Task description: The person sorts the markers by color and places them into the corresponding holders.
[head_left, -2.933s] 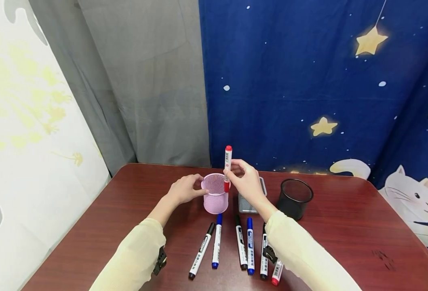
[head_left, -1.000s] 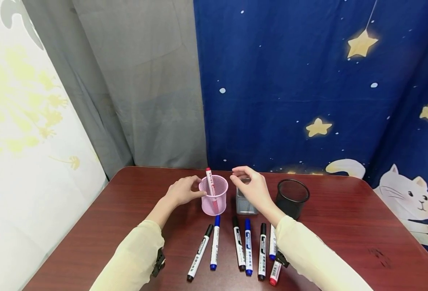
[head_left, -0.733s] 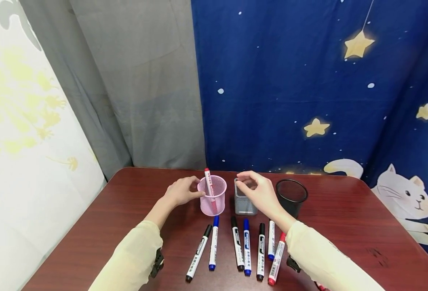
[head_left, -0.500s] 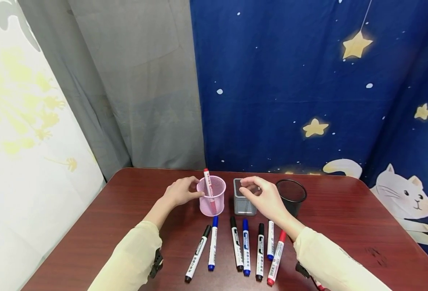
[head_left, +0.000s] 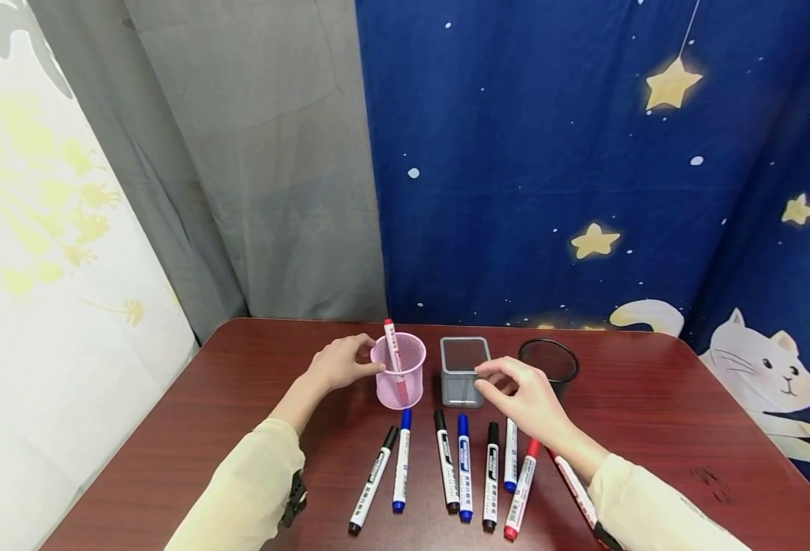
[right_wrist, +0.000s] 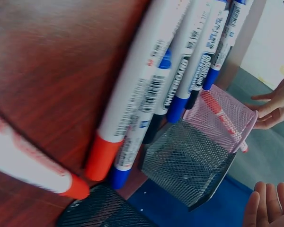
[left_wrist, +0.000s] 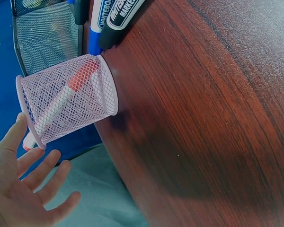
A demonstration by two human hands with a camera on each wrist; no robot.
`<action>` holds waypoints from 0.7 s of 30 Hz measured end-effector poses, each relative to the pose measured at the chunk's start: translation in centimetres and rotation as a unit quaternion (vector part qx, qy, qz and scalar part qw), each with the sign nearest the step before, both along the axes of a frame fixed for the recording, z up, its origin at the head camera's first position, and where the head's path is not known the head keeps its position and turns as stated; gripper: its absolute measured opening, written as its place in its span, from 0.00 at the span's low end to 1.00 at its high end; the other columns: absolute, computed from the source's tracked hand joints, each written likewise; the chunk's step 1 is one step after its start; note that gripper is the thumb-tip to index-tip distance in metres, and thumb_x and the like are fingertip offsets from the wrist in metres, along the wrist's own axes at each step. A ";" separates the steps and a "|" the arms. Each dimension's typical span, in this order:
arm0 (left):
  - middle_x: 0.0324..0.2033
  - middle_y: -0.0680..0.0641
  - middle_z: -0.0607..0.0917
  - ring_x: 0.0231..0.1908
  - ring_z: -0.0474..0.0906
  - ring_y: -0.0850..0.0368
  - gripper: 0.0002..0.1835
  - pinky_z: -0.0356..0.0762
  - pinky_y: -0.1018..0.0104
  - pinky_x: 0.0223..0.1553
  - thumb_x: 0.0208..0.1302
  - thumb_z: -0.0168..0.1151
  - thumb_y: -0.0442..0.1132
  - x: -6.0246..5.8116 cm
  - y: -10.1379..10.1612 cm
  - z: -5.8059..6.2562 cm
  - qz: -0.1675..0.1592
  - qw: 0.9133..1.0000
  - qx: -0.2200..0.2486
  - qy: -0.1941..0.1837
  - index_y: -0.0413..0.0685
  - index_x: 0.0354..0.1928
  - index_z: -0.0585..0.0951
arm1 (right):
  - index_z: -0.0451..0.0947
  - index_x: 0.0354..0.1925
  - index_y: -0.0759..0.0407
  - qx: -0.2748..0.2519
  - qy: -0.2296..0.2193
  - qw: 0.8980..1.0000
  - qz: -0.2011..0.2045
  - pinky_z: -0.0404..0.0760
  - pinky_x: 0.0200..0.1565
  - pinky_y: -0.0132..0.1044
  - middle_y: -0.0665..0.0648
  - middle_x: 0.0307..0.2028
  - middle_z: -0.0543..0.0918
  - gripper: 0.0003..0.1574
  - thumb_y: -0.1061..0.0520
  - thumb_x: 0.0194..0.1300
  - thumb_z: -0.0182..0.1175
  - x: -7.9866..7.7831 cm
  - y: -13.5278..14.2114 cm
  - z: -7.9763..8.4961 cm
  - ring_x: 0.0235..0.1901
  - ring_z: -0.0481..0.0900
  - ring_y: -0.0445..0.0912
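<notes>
A pink mesh pen holder (head_left: 412,386) stands upright at the back middle of the table. One red-capped marker (head_left: 392,348) leans inside it, its end above the rim. My left hand (head_left: 339,363) holds the holder's left rim between thumb and fingers; the left wrist view shows the thumb (left_wrist: 16,132) on the rim. My right hand (head_left: 525,394) hovers with bent, parted fingers and nothing between them. It is in front of the black round mesh holder (head_left: 549,360) and beside the right edge of the grey square mesh holder (head_left: 461,390).
Several markers lie on the table in front of the holders: black-capped ones (head_left: 373,482), blue-capped ones (head_left: 401,463) and a red-capped one (head_left: 523,490). Another red marker (head_left: 573,486) lies partly under the right forearm. Curtains (head_left: 294,168) hang behind the table's back edge.
The red marker, earlier in my right hand, now stands in the pink holder. My empty right hand has moved right and toward me, past the grey holder. The left hand stays at the rim.
</notes>
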State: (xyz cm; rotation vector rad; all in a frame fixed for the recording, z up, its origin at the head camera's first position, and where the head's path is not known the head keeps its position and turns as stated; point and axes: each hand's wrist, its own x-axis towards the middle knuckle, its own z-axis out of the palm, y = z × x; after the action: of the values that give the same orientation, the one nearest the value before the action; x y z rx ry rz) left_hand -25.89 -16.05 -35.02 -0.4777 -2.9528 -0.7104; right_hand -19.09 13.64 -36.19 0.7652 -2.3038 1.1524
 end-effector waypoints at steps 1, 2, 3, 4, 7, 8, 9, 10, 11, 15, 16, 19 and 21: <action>0.37 0.50 0.81 0.41 0.75 0.52 0.22 0.69 0.51 0.37 0.48 0.65 0.51 0.0 0.0 0.0 0.000 1.000 0.001 -0.001 0.49 0.44 0.77 | 0.78 0.36 0.50 0.003 0.001 1.000 0.000 0.74 0.26 0.29 0.40 0.29 0.77 0.10 0.58 0.52 0.64 0.2 0.2 -0.1 0.27 0.75 0.36; 0.37 0.50 0.81 0.41 0.75 0.52 0.21 0.69 0.51 0.37 0.48 0.65 0.51 0.0 0.0 0.1 0.000 1.000 0.002 -0.002 0.49 0.44 0.76 | 0.78 0.36 0.49 0.008 0.001 1.000 -0.001 0.74 0.26 0.30 0.40 0.29 0.77 0.10 0.58 0.51 0.64 0.4 0.5 -0.3 0.27 0.75 0.35; 0.37 0.50 0.80 0.41 0.75 0.52 0.22 0.69 0.51 0.37 0.48 0.65 0.51 0.1 0.0 0.1 0.001 1.000 0.002 -0.003 0.49 0.44 0.76 | 0.78 0.36 0.49 0.012 0.003 1.000 -0.002 0.74 0.26 0.30 0.40 0.29 0.77 0.10 0.58 0.51 0.64 0.5 0.7 -0.4 0.27 0.75 0.35; 0.37 0.50 0.80 0.41 0.75 0.52 0.22 0.69 0.51 0.37 0.48 0.65 0.51 0.1 0.0 0.1 0.001 1.000 0.003 -0.003 0.49 0.44 0.76 | 0.78 0.36 0.49 0.017 0.005 1.000 -0.004 0.74 0.26 0.30 0.39 0.29 0.77 0.11 0.59 0.51 0.64 0.7 0.9 -0.5 0.27 0.75 0.35; 0.37 0.49 0.80 0.41 0.75 0.51 0.22 0.69 0.51 0.37 0.48 0.65 0.51 0.1 0.0 0.1 0.002 1.000 0.003 -0.003 0.49 0.44 0.76 | 0.79 0.35 0.51 0.027 0.014 1.000 -0.003 0.75 0.25 0.31 0.39 0.29 0.77 0.11 0.60 0.50 0.65 1.1 1.5 -0.9 0.27 0.75 0.35; 0.37 0.49 0.81 0.41 0.75 0.51 0.22 0.69 0.51 0.37 0.48 0.65 0.51 0.1 0.0 0.1 0.002 1.000 0.003 -0.003 0.50 0.44 0.76 | 0.78 0.35 0.51 0.030 0.017 0.999 -0.003 0.75 0.25 0.31 0.39 0.29 0.77 0.11 0.60 0.50 0.65 1.3 1.7 -1.1 0.27 0.75 0.34; 0.37 0.49 0.81 0.41 0.75 0.51 0.22 0.69 0.51 0.37 0.48 0.65 0.51 0.1 0.0 0.1 0.002 1.000 0.002 -0.002 0.50 0.44 0.76 | 0.78 0.35 0.51 0.032 0.020 0.999 -0.001 0.75 0.25 0.31 0.40 0.29 0.77 0.11 0.60 0.49 0.65 1.4 1.8 -1.2 0.27 0.75 0.35; 0.37 0.49 0.81 0.41 0.75 0.51 0.22 0.69 0.51 0.37 0.48 0.65 0.51 0.1 0.0 0.1 0.002 1.000 0.003 -0.002 0.50 0.44 0.76 | 0.78 0.35 0.51 0.033 0.022 0.999 0.000 0.75 0.24 0.31 0.40 0.29 0.76 0.11 0.61 0.49 0.65 1.5 2.0 -1.3 0.27 0.75 0.35; 0.38 0.49 0.81 0.41 0.75 0.51 0.22 0.69 0.51 0.37 0.48 0.65 0.51 0.1 0.0 0.1 0.001 1.000 0.002 -0.002 0.49 0.44 0.76 | 0.78 0.34 0.51 0.034 0.023 0.999 0.001 0.74 0.24 0.31 0.40 0.29 0.76 0.12 0.61 0.49 0.65 1.6 2.1 -1.4 0.27 0.75 0.35; 0.37 0.49 0.80 0.40 0.75 0.51 0.22 0.69 0.51 0.37 0.48 0.65 0.51 0.1 0.0 0.1 0.000 1.000 0.001 -0.002 0.49 0.44 0.76 | 0.78 0.34 0.48 0.037 0.023 0.999 0.005 0.74 0.24 0.30 0.39 0.28 0.76 0.13 0.62 0.49 0.65 2.0 2.6 -1.8 0.26 0.74 0.34; 0.37 0.48 0.80 0.40 0.75 0.51 0.22 0.69 0.50 0.36 0.49 0.65 0.50 0.1 0.0 0.1 -0.001 1.000 0.001 -0.002 0.49 0.44 0.76 | 0.78 0.34 0.48 0.038 0.024 0.999 0.005 0.74 0.24 0.29 0.39 0.28 0.76 0.13 0.62 0.49 0.66 2.1 2.7 -1.9 0.26 0.74 0.34; 0.37 0.49 0.80 0.40 0.75 0.52 0.22 0.69 0.50 0.36 0.49 0.65 0.50 0.1 0.0 0.1 -0.002 1.000 -0.001 -0.001 0.49 0.44 0.76 | 0.78 0.34 0.48 0.045 0.033 0.998 0.007 0.73 0.24 0.27 0.39 0.27 0.75 0.14 0.63 0.48 0.66 2.4 3.0 -2.1 0.24 0.73 0.33; 0.37 0.49 0.81 0.40 0.75 0.53 0.22 0.69 0.51 0.36 0.49 0.65 0.51 0.1 0.0 0.1 0.000 1.000 -0.002 -0.001 0.49 0.45 0.76 | 0.78 0.33 0.48 0.050 0.041 0.998 0.009 0.72 0.24 0.25 0.39 0.27 0.75 0.15 0.64 0.47 0.66 2.7 3.2 -2.3 0.24 0.73 0.33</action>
State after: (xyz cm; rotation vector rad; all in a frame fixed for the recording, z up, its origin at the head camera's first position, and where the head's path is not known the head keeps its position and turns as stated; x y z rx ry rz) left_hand -25.78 -16.04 -34.91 -0.4775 -2.9567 -0.7053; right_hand -16.43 16.88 -38.44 0.8557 -2.3049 0.9993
